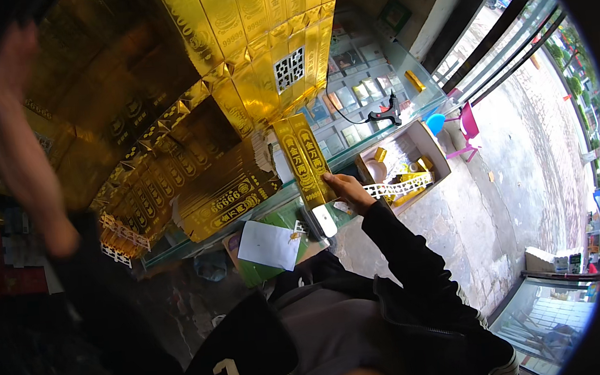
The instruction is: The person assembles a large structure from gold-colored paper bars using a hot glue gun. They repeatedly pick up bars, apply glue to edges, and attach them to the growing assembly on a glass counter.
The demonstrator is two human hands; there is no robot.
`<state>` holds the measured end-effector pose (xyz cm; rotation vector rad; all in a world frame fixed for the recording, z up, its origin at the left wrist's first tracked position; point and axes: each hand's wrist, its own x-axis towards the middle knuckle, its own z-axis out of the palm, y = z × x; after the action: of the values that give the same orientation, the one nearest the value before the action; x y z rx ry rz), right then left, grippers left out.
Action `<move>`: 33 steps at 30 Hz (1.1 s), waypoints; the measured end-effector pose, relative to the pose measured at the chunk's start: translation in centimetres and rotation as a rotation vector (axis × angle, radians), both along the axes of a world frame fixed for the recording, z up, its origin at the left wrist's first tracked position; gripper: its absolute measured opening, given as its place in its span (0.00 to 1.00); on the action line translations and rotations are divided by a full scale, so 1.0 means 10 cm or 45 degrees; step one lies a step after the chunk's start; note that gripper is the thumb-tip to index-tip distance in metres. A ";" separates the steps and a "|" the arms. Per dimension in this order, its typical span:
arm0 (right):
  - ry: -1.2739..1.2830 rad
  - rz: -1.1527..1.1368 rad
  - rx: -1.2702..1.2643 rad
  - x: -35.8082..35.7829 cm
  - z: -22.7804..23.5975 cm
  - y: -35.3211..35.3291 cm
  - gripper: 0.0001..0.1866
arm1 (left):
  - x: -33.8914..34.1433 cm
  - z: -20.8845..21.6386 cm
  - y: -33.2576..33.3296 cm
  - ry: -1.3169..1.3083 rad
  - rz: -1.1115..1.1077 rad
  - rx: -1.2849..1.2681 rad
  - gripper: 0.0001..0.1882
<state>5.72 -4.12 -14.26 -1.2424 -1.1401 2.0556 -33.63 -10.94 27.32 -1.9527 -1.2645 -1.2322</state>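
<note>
My right hand pinches the lower edge of a long gold printed cardboard piece on the glass counter. A white phone-like object sticks out just under its near end. My left hand is raised at the far left, blurred and dim, so its fingers cannot be read; dark gold surfaces lie behind it. Left of the cardboard piece leans a stack of flat gold cardboard pieces. A tall structure of shiny gold boxes rises behind, with a white lattice panel on it.
A black glue gun with a cord rests on the glass display counter. An open cardboard box at its right holds a tape roll and gold scraps. White paper lies on a green book near me. A pink chair stands beyond.
</note>
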 end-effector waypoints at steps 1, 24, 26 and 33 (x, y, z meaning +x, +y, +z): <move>0.038 -0.053 0.018 0.00 0.10 -0.07 0.30 | 0.24 -0.36 -0.22 -0.153 0.044 -0.134 0.31; -1.677 -0.343 0.421 1.29 -1.05 2.75 0.37 | 2.45 -2.52 -1.18 -2.322 -0.317 -0.659 0.20; -1.248 -0.877 0.058 1.22 -0.89 2.56 0.39 | 2.40 -2.49 -1.26 -2.478 -0.327 -0.575 0.23; -0.887 -1.080 0.165 1.31 -0.55 2.21 0.39 | 2.16 -2.23 -1.29 -2.806 -0.557 -0.332 0.27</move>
<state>18.87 18.01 -19.80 -1.9963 -0.7526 0.9298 -12.00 -23.86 5.05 -0.0643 -1.5698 -3.7763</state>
